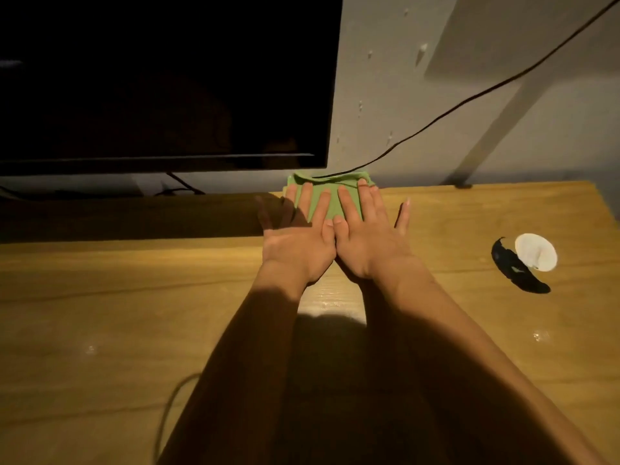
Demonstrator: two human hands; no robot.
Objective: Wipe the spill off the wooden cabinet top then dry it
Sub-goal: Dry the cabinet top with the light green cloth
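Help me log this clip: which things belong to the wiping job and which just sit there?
Job: green cloth, left hand, right hand, both flat on it, wooden cabinet top.
Lying about: white round lid, dark screen, black cable.

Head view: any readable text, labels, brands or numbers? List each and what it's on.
None readable.
Screen: dark, no logo or lettering shows.
Green cloth under the left hand and right hand: plain, no tag visible.
White disc on the cabinet top: blank.
Wall and cable: no markings.
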